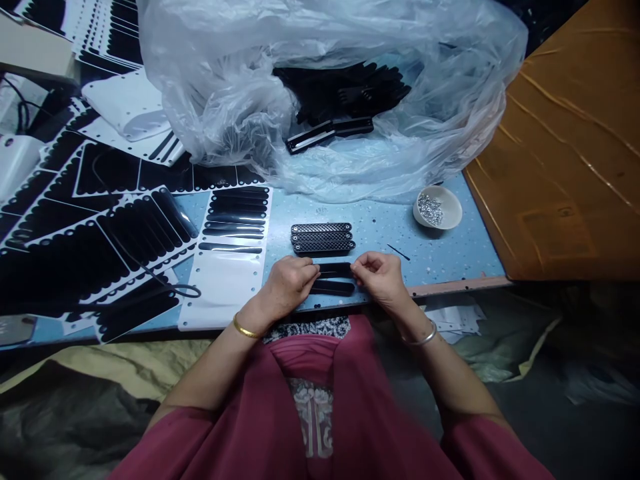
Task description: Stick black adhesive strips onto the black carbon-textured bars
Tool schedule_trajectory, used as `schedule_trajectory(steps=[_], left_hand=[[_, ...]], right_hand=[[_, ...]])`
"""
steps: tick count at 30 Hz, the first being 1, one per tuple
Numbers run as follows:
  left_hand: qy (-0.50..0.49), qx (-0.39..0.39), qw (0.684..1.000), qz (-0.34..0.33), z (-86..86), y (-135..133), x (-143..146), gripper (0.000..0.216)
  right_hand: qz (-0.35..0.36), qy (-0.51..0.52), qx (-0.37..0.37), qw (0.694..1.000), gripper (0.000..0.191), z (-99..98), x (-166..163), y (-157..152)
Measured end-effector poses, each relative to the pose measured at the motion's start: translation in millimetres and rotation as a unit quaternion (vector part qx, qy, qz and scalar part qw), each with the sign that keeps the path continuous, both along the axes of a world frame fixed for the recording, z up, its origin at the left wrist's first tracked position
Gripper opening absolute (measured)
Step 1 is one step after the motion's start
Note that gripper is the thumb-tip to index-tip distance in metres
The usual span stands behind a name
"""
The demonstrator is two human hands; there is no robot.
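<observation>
left hand (287, 283) pinching the left end of the black strip (334, 269) | right hand (381, 277) pinching its right end | strip lower centre, at near edge of the desk (450, 257) | textured plates (323, 239) stacked just above

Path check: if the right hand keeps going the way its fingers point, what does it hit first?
The right hand points left along the black strip it pinches; beyond that, likely the left hand.

Plastic bag (210, 87), bowl of screws (451, 201), sticker sheets (227, 283)
</observation>
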State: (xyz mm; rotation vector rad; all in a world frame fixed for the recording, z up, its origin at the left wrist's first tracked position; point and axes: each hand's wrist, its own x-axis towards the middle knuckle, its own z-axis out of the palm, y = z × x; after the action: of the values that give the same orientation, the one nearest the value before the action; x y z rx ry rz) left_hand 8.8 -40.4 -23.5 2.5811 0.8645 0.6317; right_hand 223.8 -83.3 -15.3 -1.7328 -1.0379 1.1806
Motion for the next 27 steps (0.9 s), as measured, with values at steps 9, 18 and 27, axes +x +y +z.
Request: schedule_trajectory(steps=[9, 18, 27], left_hand=[[-0.005, 0.004, 1.000, -0.005, -1.6, 0.9, -0.3, 0.027], [-0.016, 0.016, 1.000, -0.002, -1.8, 0.9, 0.4, 0.026], [-0.024, -0.001, 1.000, -0.003, -1.8, 1.6, -0.1, 0.025]], right_hand=[[-0.003, -0.027, -0.009, 1.000, 0.020, -8.1, 1.3, 0.9], [0.003, -0.031, -0.008, 0.999, 0.019, -4.6, 0.4, 1.7], [-0.001, -0.109, 0.040, 0.993, 0.017, -6.9, -5.7, 0.6]])
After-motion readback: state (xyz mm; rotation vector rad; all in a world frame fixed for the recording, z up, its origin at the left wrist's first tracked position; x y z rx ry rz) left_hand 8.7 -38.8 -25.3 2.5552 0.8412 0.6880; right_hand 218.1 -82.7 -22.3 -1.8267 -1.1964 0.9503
